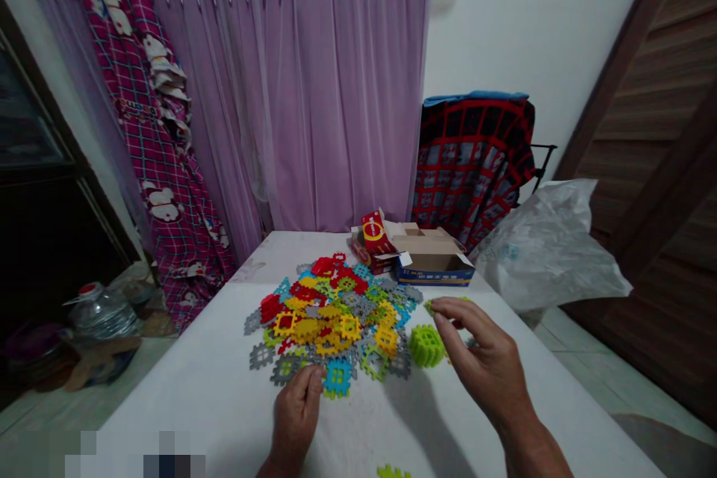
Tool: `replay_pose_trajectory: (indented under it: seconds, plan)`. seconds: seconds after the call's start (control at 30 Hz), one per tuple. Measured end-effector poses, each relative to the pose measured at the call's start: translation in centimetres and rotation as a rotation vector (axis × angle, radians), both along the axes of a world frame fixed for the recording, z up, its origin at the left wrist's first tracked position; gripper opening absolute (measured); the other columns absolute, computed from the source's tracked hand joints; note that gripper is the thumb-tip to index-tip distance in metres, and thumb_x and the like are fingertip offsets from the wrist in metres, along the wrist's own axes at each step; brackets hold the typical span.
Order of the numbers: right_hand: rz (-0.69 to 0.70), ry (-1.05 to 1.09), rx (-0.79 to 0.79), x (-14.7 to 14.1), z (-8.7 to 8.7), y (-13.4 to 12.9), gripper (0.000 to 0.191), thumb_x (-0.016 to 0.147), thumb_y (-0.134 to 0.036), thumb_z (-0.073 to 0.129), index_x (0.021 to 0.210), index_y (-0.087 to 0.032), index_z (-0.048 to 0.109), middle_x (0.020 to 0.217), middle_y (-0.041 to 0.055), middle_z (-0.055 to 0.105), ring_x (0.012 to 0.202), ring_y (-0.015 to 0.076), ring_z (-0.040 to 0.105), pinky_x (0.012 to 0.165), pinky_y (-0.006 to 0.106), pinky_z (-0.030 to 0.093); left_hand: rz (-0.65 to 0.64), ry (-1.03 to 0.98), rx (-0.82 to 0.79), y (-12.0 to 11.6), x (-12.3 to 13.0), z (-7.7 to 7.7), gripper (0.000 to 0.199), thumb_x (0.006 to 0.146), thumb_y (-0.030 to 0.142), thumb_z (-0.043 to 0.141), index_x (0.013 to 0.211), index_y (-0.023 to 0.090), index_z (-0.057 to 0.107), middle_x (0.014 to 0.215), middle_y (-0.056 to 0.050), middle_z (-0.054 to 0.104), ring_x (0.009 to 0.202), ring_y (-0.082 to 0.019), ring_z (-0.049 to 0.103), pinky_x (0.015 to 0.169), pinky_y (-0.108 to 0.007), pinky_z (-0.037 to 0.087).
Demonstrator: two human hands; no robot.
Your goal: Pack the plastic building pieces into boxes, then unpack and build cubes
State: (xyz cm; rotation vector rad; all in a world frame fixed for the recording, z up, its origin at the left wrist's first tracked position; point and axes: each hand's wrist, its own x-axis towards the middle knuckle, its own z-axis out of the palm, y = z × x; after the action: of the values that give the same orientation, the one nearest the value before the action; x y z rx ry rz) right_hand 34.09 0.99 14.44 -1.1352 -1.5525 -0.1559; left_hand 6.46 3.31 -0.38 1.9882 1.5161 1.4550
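Note:
My left hand (296, 414) is closed, thumb on top, at the near edge of a pile of plastic interlocking pieces (307, 328). Its fingertips are beside a blue square piece (339, 372); whatever it may hold is hidden. Over the right side of the table, my right hand (485, 358) has its thumb and index finger brought together at the tips. A bit of green shows at those fingertips, but I cannot tell whether it is gripped or lies behind. Just left of that hand stands a block of green pieces (426, 346) pressed together.
An open blue cardboard box (434, 272) and a red box (376, 233) sit at the table's back. One green piece (393, 472) lies at the near edge. Right of the white table (224, 388) is a clear plastic bag (552, 246); purple curtains (347, 89) hang behind.

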Motion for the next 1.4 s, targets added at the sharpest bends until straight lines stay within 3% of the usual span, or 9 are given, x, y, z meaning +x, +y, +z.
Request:
replay_pose_trajectory:
  seconds: [0.2, 0.3, 0.4, 0.5, 0.6, 0.77, 0.93, 1.07, 1.4]
  plan:
    - [-0.048, 0.063, -0.049, 2.0, -1.1, 0.7, 0.016, 0.087, -0.032, 0.060, 0.087, -0.023, 0.072, 0.093, 0.0070, 0.075, 0.082, 0.0194, 0.070, 0.060, 0.026, 0.057, 0.024, 0.044, -0.032, -0.1, -0.4, -0.3, 0.049, 0.097, 0.051, 0.032, 0.077, 0.022, 0.066, 0.058, -0.001, 0.063, 0.055, -0.013, 0.061, 0.054, -0.021, 0.050]
    - [-0.098, 0.119, -0.108, 3.6, -1.7, 0.9, 0.020, 0.085, -0.037, 0.060, 0.085, -0.022, 0.074, 0.090, 0.0076, 0.075, 0.073, 0.0184, 0.068, 0.051, 0.024, 0.055, 0.034, 0.094, -0.045, 0.6, -0.7, 0.2, 0.046, 0.097, 0.048, 0.032, 0.080, 0.022, 0.067, 0.066, -0.002, 0.068, 0.061, -0.014, 0.064, 0.059, -0.023, 0.052]
    - [-0.146, 0.165, -0.151, 4.9, -2.1, 1.0, 0.024, 0.082, -0.041, 0.061, 0.084, -0.021, 0.074, 0.086, 0.0074, 0.074, 0.066, 0.0171, 0.066, 0.048, 0.023, 0.055, 0.033, 0.180, -0.068, 2.9, -1.0, 1.7, 0.035, 0.093, 0.046, 0.043, 0.088, 0.022, 0.069, 0.086, -0.005, 0.073, 0.081, -0.018, 0.068, 0.076, -0.029, 0.054]
    - [-0.165, 0.200, -0.181, 5.5, -2.4, 1.1, 0.026, 0.081, -0.042, 0.062, 0.085, -0.020, 0.075, 0.086, 0.0076, 0.074, 0.064, 0.0163, 0.064, 0.045, 0.022, 0.054, 0.009, 0.291, -0.105, 6.6, -1.3, 3.5, 0.029, 0.089, 0.038, 0.050, 0.104, 0.023, 0.069, 0.112, -0.008, 0.072, 0.110, -0.023, 0.063, 0.100, -0.040, 0.047]
    - [-0.141, 0.213, -0.209, 5.5, -2.5, 1.0, 0.027, 0.082, -0.043, 0.063, 0.086, -0.019, 0.075, 0.089, 0.0079, 0.074, 0.064, 0.0164, 0.065, 0.046, 0.022, 0.055, -0.029, 0.414, -0.175, 10.0, -1.4, 4.8, 0.035, 0.084, 0.028, 0.054, 0.116, 0.023, 0.066, 0.128, -0.008, 0.066, 0.121, -0.024, 0.057, 0.108, -0.043, 0.041]
    - [-0.110, 0.181, -0.189, 5.2, -2.3, 0.9, 0.026, 0.084, -0.042, 0.062, 0.084, -0.020, 0.075, 0.089, 0.0079, 0.075, 0.069, 0.0180, 0.068, 0.052, 0.024, 0.058, -0.120, 0.603, -0.339, 12.8, -0.9, 5.8, 0.034, 0.079, 0.024, 0.064, 0.113, 0.023, 0.067, 0.124, -0.009, 0.068, 0.118, -0.026, 0.060, 0.106, -0.043, 0.042]
    - [-0.131, 0.127, -0.181, 5.5, -2.3, 0.9, 0.025, 0.086, -0.041, 0.060, 0.083, -0.021, 0.074, 0.089, 0.0064, 0.075, 0.072, 0.0181, 0.069, 0.061, 0.027, 0.059, -0.163, 0.694, -0.450, 13.6, -0.8, 6.3, 0.030, 0.089, 0.036, 0.061, 0.113, 0.019, 0.064, 0.119, -0.008, 0.065, 0.110, -0.022, 0.061, 0.098, -0.047, 0.048]
    - [-0.147, 0.137, -0.179, 5.7, -2.3, 0.9, 0.025, 0.085, -0.041, 0.060, 0.083, -0.021, 0.074, 0.090, 0.0068, 0.075, 0.073, 0.0188, 0.069, 0.062, 0.027, 0.058, -0.143, 0.674, -0.491, 14.3, -1.5, 6.7, 0.034, 0.092, 0.040, 0.058, 0.117, 0.018, 0.061, 0.119, -0.008, 0.063, 0.105, -0.021, 0.062, 0.091, -0.045, 0.052]
    - [-0.138, 0.149, -0.181, 5.4, -2.0, 0.8, 0.027, 0.085, -0.044, 0.059, 0.082, -0.021, 0.073, 0.088, 0.0071, 0.075, 0.070, 0.0186, 0.069, 0.058, 0.027, 0.057, -0.117, 0.475, -0.534, 15.7, -3.9, 7.5, 0.035, 0.091, 0.039, 0.058, 0.121, 0.020, 0.059, 0.126, -0.009, 0.060, 0.109, -0.022, 0.061, 0.092, -0.045, 0.053]
